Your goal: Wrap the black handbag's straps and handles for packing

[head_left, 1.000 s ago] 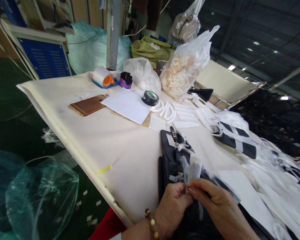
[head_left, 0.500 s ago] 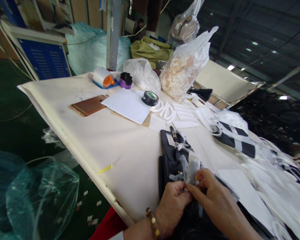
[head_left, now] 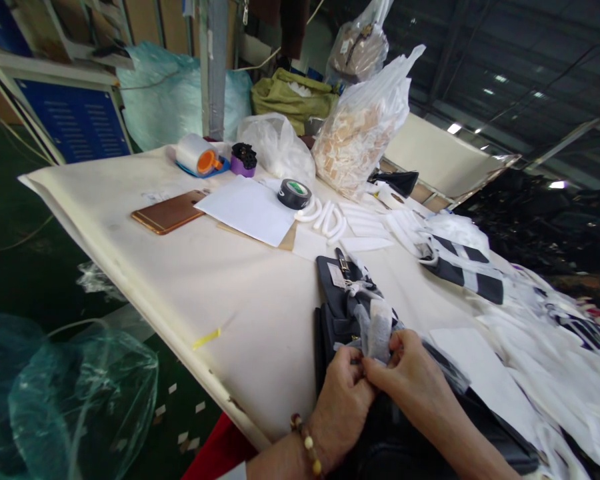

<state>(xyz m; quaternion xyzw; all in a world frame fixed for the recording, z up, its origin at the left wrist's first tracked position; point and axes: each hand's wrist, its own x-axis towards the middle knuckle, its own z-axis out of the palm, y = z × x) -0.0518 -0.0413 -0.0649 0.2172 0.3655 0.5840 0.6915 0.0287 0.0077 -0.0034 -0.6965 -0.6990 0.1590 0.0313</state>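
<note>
A black bag [head_left: 333, 327] with a buckled strap [head_left: 343, 265] and a white tag [head_left: 337, 275] lies near the table's front edge. On top of it a part is wrapped in whitish translucent wrapping [head_left: 380, 327]. My left hand [head_left: 344, 403], a beaded bracelet at its wrist, pinches the lower end of that wrapping. Fingertips of my right hand [head_left: 413, 373] meet the left ones there and pinch it as well. Both hands are closed. What lies exactly between the fingertips is hidden, and my forearms cover much of the bag.
On the white table [head_left: 250, 300] lie a phone [head_left: 169, 212], white paper [head_left: 247, 208], a black tape roll [head_left: 294, 195] and white curved padding [head_left: 325, 219]. A filled plastic bag [head_left: 360, 133] stands behind. Wrapped black straps [head_left: 463, 273] and white sheeting [head_left: 545, 360] cover the right side.
The view has shifted slightly. Both hands remain pinched at the wrapping, with small finger movements. The wrapped piece has turned a little and its top looks more rounded.
</note>
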